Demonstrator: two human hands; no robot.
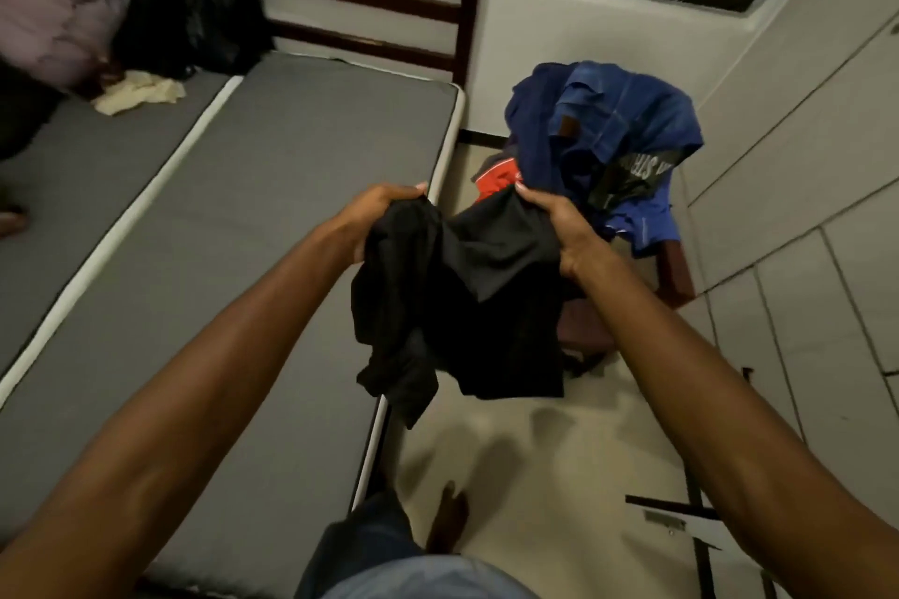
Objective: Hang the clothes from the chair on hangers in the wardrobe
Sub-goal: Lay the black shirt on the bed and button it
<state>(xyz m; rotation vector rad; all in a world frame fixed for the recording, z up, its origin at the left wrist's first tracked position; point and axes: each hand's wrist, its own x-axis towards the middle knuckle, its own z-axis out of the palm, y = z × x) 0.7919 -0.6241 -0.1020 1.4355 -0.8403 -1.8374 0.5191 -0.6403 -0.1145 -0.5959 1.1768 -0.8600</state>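
A black garment (462, 306) is being held up at the centre of the frame, bunched and crumpled, its lower folds hanging free above the pale floor (525, 477). It is being gripped at its upper edge by both hands: the fingers of the left hand (384, 214) are curled round a gathered wad of cloth, and the right hand (554, 229) is pinching the other side of the edge. Neither grip is loose.

Just beyond, right of centre, the chair (678, 277) is being shown only in part — a dark red-brown frame under a heap. A blue denim piece (618, 117) with a small tan patch is draped on top, a brighter blue garment (652, 219) is spilling over the near side, a dark item with pale lettering (627, 180) is lying between them, and a red-and-black piece (496, 182) is peeking out behind the right hand.

The step in hand is judged to be the sorting out of one garment lifted from the pile; hanging is not yet begun. No hanger is being seen anywhere, and whether the pale panelled surface (778, 112) at the right is the wardrobe cannot be told. The next move is likely to call for the cloth to be shaken open so its neck or waist can be found — then carried to a hanger.

A grey mattress (233, 219) is filling the left, with a cream cloth (141, 95) and dark bags (194, 5) at the upper left.
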